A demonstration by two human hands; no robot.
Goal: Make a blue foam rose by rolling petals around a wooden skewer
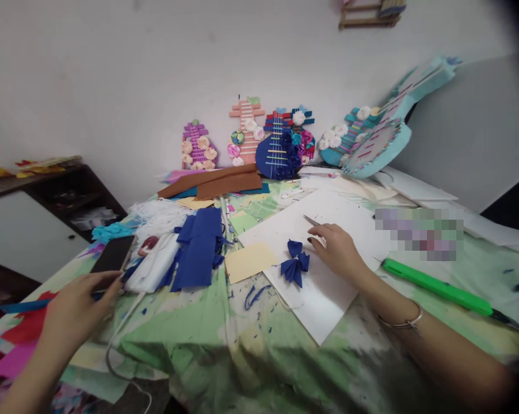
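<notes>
My left hand (76, 310) is at the table's left edge, thumb and forefinger tips close together beside a dark phone (114, 254) and a white power strip (153, 264). Something dark shows between these fingers, too small to name. Over a white sheet (328, 310), my right hand (337, 247) has its thumb and bent fingers apart. A thin pointed metal tool (311, 219) juts out past the fingers, its other end hidden by the hand. Left of the right hand, a dark blue fabric bow (294, 264) lies on the sheet, apart from the fingertips.
Folded blue fabric (197, 250) and a cream card (251, 261) lie mid-table. To the right is a green craft knife (436, 286) with its dark tip outward. Decorated guitar shapes (278, 149) lean at the wall. A white cable (121, 336) hangs over the front edge.
</notes>
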